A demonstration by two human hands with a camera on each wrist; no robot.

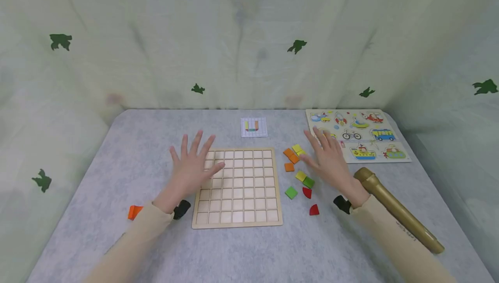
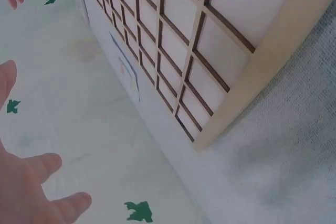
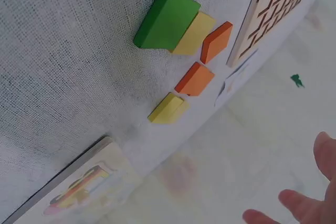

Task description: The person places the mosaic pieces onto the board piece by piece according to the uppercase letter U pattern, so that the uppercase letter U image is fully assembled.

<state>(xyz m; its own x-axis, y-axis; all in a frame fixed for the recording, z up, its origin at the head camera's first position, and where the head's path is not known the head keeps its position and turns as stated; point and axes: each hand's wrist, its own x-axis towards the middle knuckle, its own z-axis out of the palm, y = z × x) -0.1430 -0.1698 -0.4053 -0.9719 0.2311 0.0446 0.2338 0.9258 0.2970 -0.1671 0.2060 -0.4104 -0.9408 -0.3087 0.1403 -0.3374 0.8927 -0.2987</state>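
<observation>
My left hand (image 1: 189, 168) hovers with spread fingers over the left edge of a wooden grid board (image 1: 238, 187), holding nothing. The right hand (image 1: 329, 164), fingers also apart, is held above the table between the small coloured pieces and a picture puzzle board. Beside the grid lie orange squares (image 1: 289, 167), yellow squares (image 1: 300, 176), green squares (image 1: 291, 193) and red quarter-round pieces (image 1: 314, 209). Behind the grid is a small card (image 1: 254, 127) with a coloured U-shaped pattern on squares. In the right wrist view, a green block (image 3: 167, 20) touches a yellow one (image 3: 194, 34).
The puzzle board (image 1: 362, 135) with vehicle pictures lies at the back right. A gold microphone-shaped object (image 1: 401, 211) lies along the right side, partly behind the right forearm. An orange object (image 1: 134, 212) shows beside the left sleeve. A pale curtain (image 1: 249, 49) hangs behind the table.
</observation>
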